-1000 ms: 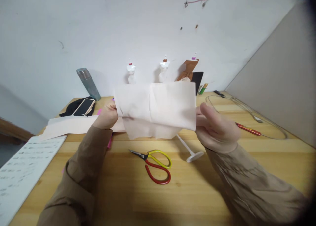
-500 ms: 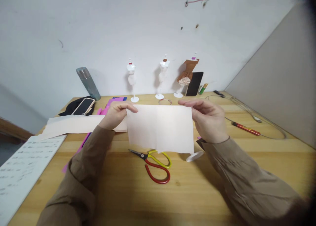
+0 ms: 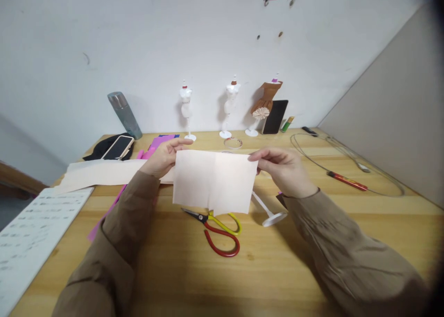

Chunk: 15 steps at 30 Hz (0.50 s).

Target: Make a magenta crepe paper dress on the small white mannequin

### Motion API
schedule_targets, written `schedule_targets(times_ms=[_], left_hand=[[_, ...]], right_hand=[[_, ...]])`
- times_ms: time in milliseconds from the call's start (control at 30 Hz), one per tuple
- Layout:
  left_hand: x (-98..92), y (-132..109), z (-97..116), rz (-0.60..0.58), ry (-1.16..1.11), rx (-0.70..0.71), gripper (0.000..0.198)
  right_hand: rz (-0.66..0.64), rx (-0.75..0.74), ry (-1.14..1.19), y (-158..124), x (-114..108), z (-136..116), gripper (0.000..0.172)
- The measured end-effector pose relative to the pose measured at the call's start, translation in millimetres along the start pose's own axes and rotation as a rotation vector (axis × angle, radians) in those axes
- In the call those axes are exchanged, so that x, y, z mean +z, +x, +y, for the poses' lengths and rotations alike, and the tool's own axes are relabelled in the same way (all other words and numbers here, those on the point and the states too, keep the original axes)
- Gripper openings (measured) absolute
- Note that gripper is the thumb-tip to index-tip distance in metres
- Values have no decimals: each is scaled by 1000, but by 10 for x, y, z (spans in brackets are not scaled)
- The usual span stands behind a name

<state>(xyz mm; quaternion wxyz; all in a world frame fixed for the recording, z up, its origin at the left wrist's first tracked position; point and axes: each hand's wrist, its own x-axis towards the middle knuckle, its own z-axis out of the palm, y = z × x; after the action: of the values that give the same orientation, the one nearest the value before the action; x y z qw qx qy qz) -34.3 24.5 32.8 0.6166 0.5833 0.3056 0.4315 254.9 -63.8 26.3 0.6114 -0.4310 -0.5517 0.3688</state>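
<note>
A pale pink sheet of paper (image 3: 194, 178) is held up above the table, creased down its middle. My right hand (image 3: 286, 169) pinches its upper right corner, thumb in front. At the upper left edge is my left hand (image 3: 161, 157), its index finger stretched out above the paper and its other fingertips partly hidden behind it. Under the sheet's lower edge lie scissors (image 3: 222, 234) with one red and one yellow handle, blades pointing left. A small white stand (image 3: 274, 219) lies tipped over beside my right wrist, its upper part hidden.
Three mini dress forms (image 3: 186, 104) stand by the wall, the right one in brown with a pale rosette (image 3: 261, 113). A bottle (image 3: 125, 116), a phone (image 3: 120, 147), more pale paper (image 3: 104, 171) and a written sheet (image 3: 38, 229) are left. A cable (image 3: 385, 183) and red-handled tool (image 3: 347, 181) lie right.
The paper has shifted slightly left and bent at its crease. My right hand has moved left onto its corner, and my left fingers have gone from its front to behind it. More of the white stand shows.
</note>
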Motion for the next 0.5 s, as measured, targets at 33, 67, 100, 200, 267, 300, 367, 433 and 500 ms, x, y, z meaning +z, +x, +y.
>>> schedule_targets(times_ms=[33, 67, 100, 200, 267, 300, 367, 433, 500], left_hand=[[0, -4, 5, -6, -4, 6, 40], [3, -9, 13, -4, -6, 13, 35], [9, -15, 24, 1, -5, 20, 34], [30, -27, 52, 18, -6, 33, 41], [40, -20, 51, 26, -4, 27, 41], [42, -12, 44, 33, 4, 23, 37], [44, 8, 22, 61, 13, 24, 31], [43, 24, 1, 91, -1, 14, 30], [44, 32, -11, 103, -24, -14, 31]], right_hand=[[5, 6, -4, 0, -2, 4, 6], [11, 16, 0, 1, -4, 9, 6], [20, 28, 12, 2, -4, 15, 7], [47, 47, 51, 9, 1, 30, 13], [54, 26, 33, 13, 4, 35, 16], [56, 6, 9, 13, 4, 35, 15], [59, -42, -50, 9, 1, 28, 10], [44, -89, -106, -1, -3, 13, 5], [13, -136, -148, -12, -4, -5, 2]])
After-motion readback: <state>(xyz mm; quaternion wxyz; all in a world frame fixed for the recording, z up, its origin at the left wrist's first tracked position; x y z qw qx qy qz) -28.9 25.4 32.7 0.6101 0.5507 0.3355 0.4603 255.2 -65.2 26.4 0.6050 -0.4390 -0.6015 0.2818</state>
